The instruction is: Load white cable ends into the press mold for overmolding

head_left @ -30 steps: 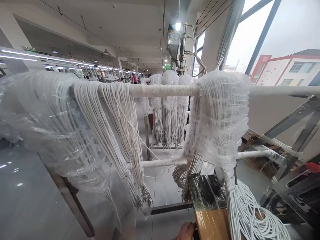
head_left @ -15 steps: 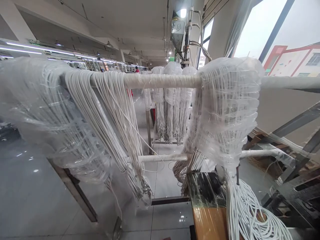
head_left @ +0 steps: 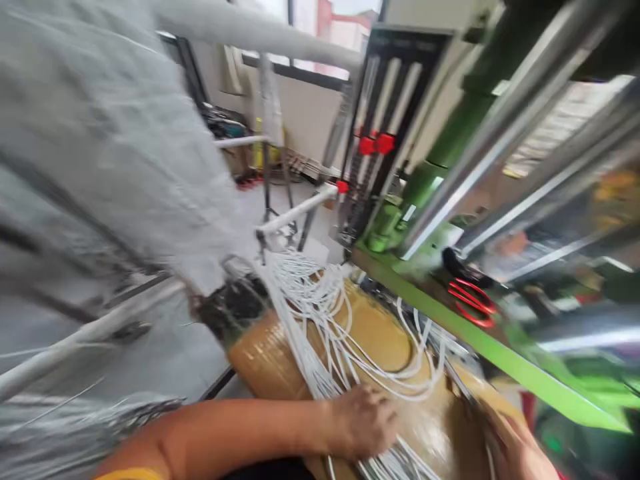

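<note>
A bundle of white cables point(head_left: 320, 320) lies in loops over a tan, plastic-wrapped surface point(head_left: 265, 347) before me. My left hand point(head_left: 363, 420) reaches across from the left, its blurred fingers curled over the lower part of the bundle, with cable strands showing above and below it. At the lower right is my right hand point(head_left: 520, 443), partly cut off by the frame's edge. From its closed, smeared fingers a slim grey metal piece point(head_left: 460, 383) appears to stick out; its kind is too blurred to make out. Cable loops hang just beyond that piece.
Along the right stands a green machine point(head_left: 480, 340) with metal columns point(head_left: 500, 140). Red-handled scissors point(head_left: 473, 302) rest on its ledge. To the left hangs a plastic-covered bundle point(head_left: 115, 127) beside a wrapped white rail point(head_left: 260, 33).
The view has swung right and down from the cable rack to the tan surface and green machine. Both my hands have come into view, the left one at the cables.
</note>
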Demonstrator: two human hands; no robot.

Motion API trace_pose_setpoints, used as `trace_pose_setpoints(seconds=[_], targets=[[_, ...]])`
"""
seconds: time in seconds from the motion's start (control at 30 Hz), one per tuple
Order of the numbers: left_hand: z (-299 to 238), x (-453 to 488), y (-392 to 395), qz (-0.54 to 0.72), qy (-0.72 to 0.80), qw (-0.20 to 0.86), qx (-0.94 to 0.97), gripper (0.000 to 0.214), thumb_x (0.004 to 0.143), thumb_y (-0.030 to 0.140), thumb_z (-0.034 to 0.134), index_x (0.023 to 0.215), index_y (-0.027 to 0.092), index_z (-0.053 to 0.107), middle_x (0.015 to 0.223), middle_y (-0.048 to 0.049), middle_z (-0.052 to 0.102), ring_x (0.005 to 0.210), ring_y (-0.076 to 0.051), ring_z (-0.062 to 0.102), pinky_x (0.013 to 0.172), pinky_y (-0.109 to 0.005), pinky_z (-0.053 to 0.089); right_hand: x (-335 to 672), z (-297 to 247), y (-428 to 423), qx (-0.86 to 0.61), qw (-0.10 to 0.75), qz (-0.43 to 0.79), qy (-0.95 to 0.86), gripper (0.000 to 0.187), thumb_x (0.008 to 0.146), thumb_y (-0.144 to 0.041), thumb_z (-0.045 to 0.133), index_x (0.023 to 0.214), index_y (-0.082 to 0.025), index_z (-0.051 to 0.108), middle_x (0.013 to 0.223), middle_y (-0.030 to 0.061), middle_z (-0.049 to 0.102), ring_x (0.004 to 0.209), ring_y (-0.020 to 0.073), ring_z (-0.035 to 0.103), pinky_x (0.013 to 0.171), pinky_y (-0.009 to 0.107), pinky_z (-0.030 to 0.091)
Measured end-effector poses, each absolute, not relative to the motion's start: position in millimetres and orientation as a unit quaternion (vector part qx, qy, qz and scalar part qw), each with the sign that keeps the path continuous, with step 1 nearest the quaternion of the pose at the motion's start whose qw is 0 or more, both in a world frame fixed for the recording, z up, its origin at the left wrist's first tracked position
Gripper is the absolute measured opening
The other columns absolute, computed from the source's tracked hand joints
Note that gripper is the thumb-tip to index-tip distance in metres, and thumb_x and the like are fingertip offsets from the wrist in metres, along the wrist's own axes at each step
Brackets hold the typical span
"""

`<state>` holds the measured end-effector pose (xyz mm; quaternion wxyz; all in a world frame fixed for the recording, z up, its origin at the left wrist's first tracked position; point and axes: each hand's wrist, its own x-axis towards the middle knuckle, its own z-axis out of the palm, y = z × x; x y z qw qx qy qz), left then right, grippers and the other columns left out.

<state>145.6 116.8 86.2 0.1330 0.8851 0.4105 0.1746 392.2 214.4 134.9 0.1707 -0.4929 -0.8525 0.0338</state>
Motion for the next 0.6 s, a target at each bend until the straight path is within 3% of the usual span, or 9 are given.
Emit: trace_pose_setpoints(seconds=[0.1, 0.2, 0.23, 0.3, 0.43, 0.53, 0.6], targets=[[106, 153, 139, 0.178, 0.433, 0.261, 0.844, 0.018, 0.092, 0.025, 0.045, 0.093, 0.017, 0.061, 0.078, -0.0056, 0.067, 0.068, -0.018, 0.059, 0.059, -0.027, 0.036, 410, 147, 173, -0.527, 0.159, 0.129, -0.825, 0.034, 0.095, -0.026, 0.038, 0.125, -0.023, 0.055, 0.121, 0.0106, 0.061, 0.113, 0.0218, 0.058, 0.094, 0.041, 0.05], [130, 147, 157, 0.191, 0.441, 0.392, 0.784, 0.026, 0.094, 0.029, 0.04, 0.089, 0.017, 0.062, 0.075, -0.0022, 0.064, 0.067, -0.016, 0.055, 0.06, -0.024, 0.033, 391, 148, 149, -0.504, 0.125, 0.318, -0.794, 0.052, 0.086, -0.028, 0.053, 0.137, -0.021, 0.045, 0.12, 0.0121, 0.064, 0.108, 0.0225, 0.062, 0.09, 0.038, 0.051], [137, 145, 161, 0.192, 0.439, 0.424, 0.768, 0.029, 0.095, 0.031, 0.038, 0.086, 0.017, 0.062, 0.073, -0.0011, 0.061, 0.066, -0.015, 0.052, 0.06, -0.024, 0.032, 385, 146, 143, -0.504, 0.104, 0.349, -0.783, 0.059, 0.082, -0.027, 0.059, 0.138, -0.021, 0.043, 0.115, 0.0109, 0.067, 0.104, 0.0227, 0.063, 0.087, 0.037, 0.052], [151, 139, 165, 0.185, 0.437, 0.469, 0.745, 0.034, 0.095, 0.035, 0.036, 0.082, 0.015, 0.061, 0.069, 0.001, 0.055, 0.064, -0.013, 0.047, 0.06, -0.023, 0.03, 388, 135, 133, -0.518, 0.065, 0.352, -0.777, 0.055, 0.08, -0.019, 0.058, 0.133, -0.021, 0.048, 0.099, 0.0069, 0.073, 0.093, 0.0221, 0.067, 0.078, 0.033, 0.053], [172, 126, 162, 0.17, 0.457, 0.496, 0.718, 0.036, 0.094, 0.042, 0.039, 0.082, 0.015, 0.059, 0.068, 0.0028, 0.047, 0.064, -0.012, 0.04, 0.058, -0.023, 0.029, 436, 115, 117, -0.571, 0.049, 0.157, -0.804, 0.044, 0.077, 0.0, 0.042, 0.111, -0.018, 0.063, 0.09, 0.0065, 0.074, 0.08, 0.0209, 0.068, 0.067, 0.029, 0.049], [183, 133, 143, 0.11, 0.424, 0.528, 0.728, 0.034, 0.094, 0.042, 0.041, 0.078, 0.017, 0.059, 0.067, 0.0026, 0.049, 0.063, -0.012, 0.043, 0.059, -0.023, 0.03, 458, 124, 105, -0.559, 0.082, -0.055, -0.823, 0.039, 0.083, 0.0, 0.041, 0.114, -0.011, 0.061, 0.083, 0.0086, 0.069, 0.075, 0.0222, 0.062, 0.068, 0.033, 0.044], [186, 147, 124, 0.044, 0.359, 0.61, 0.705, 0.029, 0.092, 0.041, 0.045, 0.082, 0.018, 0.061, 0.068, 0.0023, 0.053, 0.061, -0.012, 0.045, 0.058, -0.022, 0.031, 451, 139, 98, -0.519, 0.102, -0.141, -0.837, 0.034, 0.087, -0.004, 0.042, 0.117, -0.007, 0.058, 0.075, 0.0072, 0.064, 0.07, 0.0222, 0.056, 0.067, 0.035, 0.04]])
